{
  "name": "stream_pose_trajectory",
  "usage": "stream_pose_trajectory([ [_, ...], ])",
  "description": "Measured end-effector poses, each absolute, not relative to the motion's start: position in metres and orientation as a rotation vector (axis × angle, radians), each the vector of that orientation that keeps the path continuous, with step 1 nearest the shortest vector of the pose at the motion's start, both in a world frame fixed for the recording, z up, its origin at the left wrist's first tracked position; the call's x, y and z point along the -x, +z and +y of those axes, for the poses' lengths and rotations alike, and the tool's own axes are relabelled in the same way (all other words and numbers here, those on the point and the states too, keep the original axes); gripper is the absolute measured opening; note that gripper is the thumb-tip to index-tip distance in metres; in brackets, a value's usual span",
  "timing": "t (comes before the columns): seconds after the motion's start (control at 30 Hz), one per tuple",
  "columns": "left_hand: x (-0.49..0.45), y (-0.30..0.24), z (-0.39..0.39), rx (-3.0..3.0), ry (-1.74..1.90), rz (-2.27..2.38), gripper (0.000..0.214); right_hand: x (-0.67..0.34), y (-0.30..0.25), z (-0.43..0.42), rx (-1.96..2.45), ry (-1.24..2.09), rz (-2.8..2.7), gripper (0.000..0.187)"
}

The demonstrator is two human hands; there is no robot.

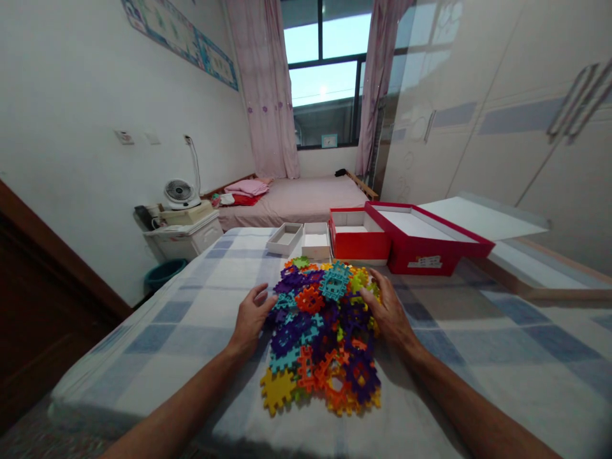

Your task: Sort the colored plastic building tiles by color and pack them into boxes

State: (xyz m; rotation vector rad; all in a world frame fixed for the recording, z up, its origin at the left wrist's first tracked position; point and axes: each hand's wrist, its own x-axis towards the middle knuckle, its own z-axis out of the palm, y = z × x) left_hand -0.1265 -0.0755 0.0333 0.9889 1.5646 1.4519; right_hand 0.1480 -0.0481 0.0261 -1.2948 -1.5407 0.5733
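A heap of interlocking plastic building pieces (329, 319) in purple, teal, orange, yellow and green lies on the checked cloth in front of me. My left hand (252, 315) is at the heap's left edge, fingers bent but apart, thumb touching or very near the pieces. On the right side, my right hand (386, 309) rests against the heap with thumb and fingers spread around its upper right edge. Neither hand clearly grips a single piece. A teal square piece (335, 280) lies on top, and a yellow piece (278, 390) sticks out at the near left.
Behind the heap stand two small white boxes, a grey-white one (285, 239) and another (315, 241). To their right are an orange-red box (361, 245), a dark red box (425, 255) and a wide flat box (549, 274). The cloth-covered surface (157, 344) ends at the left.
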Motion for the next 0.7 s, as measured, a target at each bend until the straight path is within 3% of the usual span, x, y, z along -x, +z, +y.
stream_pose_trajectory([
  [0.13,0.104,0.045,-0.056,-1.048,1.504,1.434,0.046,-0.147,0.026,-0.047,1.294,0.566,-1.537,0.060],
  [0.33,0.082,0.076,-0.062,-1.717,1.371,1.184,0.037,-0.151,0.021,-0.043,1.270,0.585,-1.530,0.058],
  [0.4,0.079,0.081,-0.083,-2.147,1.194,1.076,0.035,-0.152,0.020,-0.043,1.260,0.594,-1.528,0.057],
  [0.57,0.068,0.070,-0.138,-2.961,0.425,0.584,0.057,-0.150,0.023,-0.045,1.243,0.581,-1.543,0.056],
  [0.7,0.054,0.051,-0.142,-3.171,0.260,0.505,0.046,-0.150,0.021,-0.043,1.272,0.546,-1.540,0.056],
])
